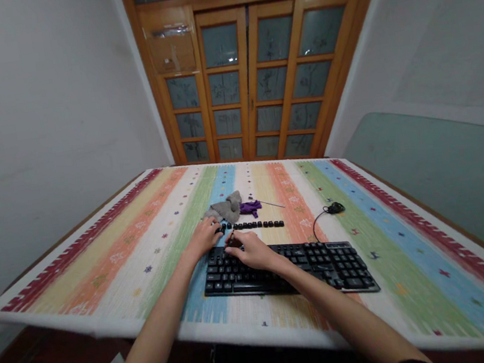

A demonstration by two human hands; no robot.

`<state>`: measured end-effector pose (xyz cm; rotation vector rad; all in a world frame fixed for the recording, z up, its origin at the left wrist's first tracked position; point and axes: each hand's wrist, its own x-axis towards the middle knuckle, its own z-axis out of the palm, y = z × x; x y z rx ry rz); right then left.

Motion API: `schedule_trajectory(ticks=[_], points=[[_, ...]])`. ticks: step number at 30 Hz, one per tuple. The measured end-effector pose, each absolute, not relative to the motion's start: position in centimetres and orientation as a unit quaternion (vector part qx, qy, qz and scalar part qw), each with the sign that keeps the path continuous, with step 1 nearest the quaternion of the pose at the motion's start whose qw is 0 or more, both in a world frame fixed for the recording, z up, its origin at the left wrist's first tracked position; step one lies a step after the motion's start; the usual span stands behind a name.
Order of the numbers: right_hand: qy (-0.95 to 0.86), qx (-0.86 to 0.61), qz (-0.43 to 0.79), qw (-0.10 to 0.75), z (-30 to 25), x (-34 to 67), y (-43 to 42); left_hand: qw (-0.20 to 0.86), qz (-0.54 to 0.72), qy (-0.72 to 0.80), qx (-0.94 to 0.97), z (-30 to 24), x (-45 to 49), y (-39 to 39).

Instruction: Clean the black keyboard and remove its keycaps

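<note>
A black keyboard (282,266) lies near the table's front edge, some of its upper-left part hidden by my right hand. Beyond it runs a row of loose black keycaps (260,224). At the row's left end my left hand (207,234) rests low on the cloth, fingers curled and closed about a black keycap (223,228). My right hand (251,248) is over the keyboard's upper-left corner, thumb and forefinger drawn together in a pinch. Something small and dark shows at those fingertips, too small to make out.
Behind the keycaps lie a crumpled grey cloth (227,209) and a bunched purple cloth (250,208), with a thin dark stick (272,203) beside them. The keyboard's coiled cable (334,208) sits to the right. A striped tablecloth (145,262) covers the table.
</note>
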<state>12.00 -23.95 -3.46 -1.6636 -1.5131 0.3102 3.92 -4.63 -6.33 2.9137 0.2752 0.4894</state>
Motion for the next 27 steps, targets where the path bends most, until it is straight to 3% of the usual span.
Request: schedule_trajectory(ticks=[12,21,27], points=[[-0.628,-0.686,0.078,0.359,-3.6,11.3,-23.0,0.207,0.229,0.088,0.947,-6.3,0.5,-7.0],[-0.595,-0.681,0.116,0.411,-4.0,11.8,-23.3,0.308,0.250,0.125,0.909,-8.2,-1.2,-8.1],[-0.615,-0.706,0.082,0.342,-4.2,10.5,-23.3,0.333,0.257,0.139,0.897,-8.2,-1.4,-7.9]])
